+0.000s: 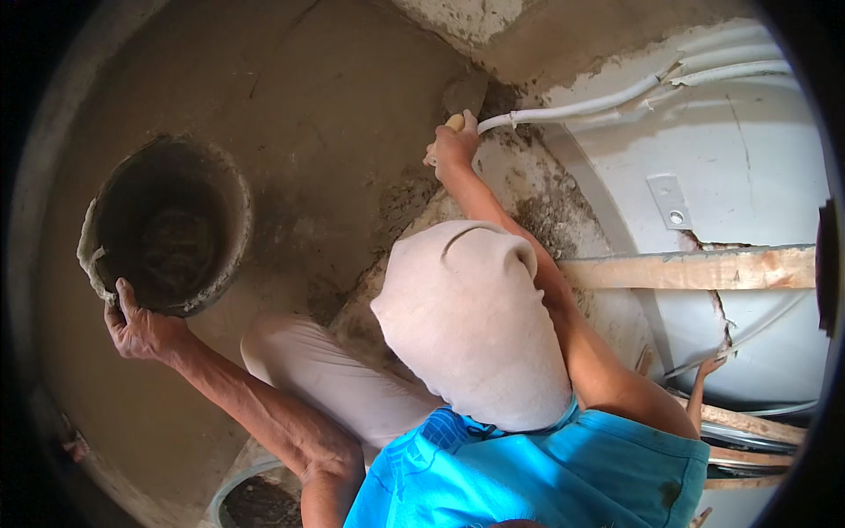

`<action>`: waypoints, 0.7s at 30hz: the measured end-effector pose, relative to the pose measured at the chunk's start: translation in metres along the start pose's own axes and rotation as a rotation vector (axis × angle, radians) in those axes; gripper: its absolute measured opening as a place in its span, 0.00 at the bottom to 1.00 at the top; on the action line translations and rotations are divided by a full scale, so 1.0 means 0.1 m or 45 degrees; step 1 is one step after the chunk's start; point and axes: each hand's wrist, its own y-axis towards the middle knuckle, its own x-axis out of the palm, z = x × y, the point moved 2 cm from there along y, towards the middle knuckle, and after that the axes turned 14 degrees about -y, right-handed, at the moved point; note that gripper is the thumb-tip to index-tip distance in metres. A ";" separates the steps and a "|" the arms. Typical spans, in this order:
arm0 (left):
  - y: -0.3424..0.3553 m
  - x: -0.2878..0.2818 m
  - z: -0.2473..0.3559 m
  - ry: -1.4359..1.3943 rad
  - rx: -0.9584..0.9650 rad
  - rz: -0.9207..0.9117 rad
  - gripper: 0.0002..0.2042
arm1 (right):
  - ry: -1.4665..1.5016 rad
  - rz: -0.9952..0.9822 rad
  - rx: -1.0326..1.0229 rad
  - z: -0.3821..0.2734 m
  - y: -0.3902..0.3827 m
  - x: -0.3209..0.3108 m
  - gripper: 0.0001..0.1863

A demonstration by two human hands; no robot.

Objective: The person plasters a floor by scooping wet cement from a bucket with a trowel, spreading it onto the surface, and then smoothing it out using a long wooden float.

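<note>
My left hand (141, 330) grips the near rim of a round dark bucket (231, 251), thumb on the inside. The bucket is crusted with grey mortar and stands on the wet mortar floor (308, 141) at the left. Farther off and to the right, my right hand (451, 148) is closed around the wooden handle of a trowel (466, 91). Its dull blade lies at the far edge of the smoothed mortar, partly hard to tell from it. Beside that hand ends a white conduit (581, 109).
Rough, crumbly ground (550, 216) borders the mortar on the right. A wooden beam (695, 268) crosses in front of a white panel with an outlet (671, 202). Another person's hand (709, 364) touches a thin cable. A second bucket (231, 493) stands near me, lower left.
</note>
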 end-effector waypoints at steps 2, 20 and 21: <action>-0.02 0.00 -0.04 0.007 0.026 -0.048 0.12 | -0.012 0.028 0.009 0.06 0.08 -0.01 0.40; -0.05 -0.03 -0.14 -0.048 0.016 -0.068 0.13 | -0.783 0.317 -0.651 0.64 0.47 -0.22 0.40; 0.00 -0.05 -0.10 -0.035 0.033 -0.068 0.13 | -0.716 0.229 -0.550 0.57 0.44 -0.15 0.40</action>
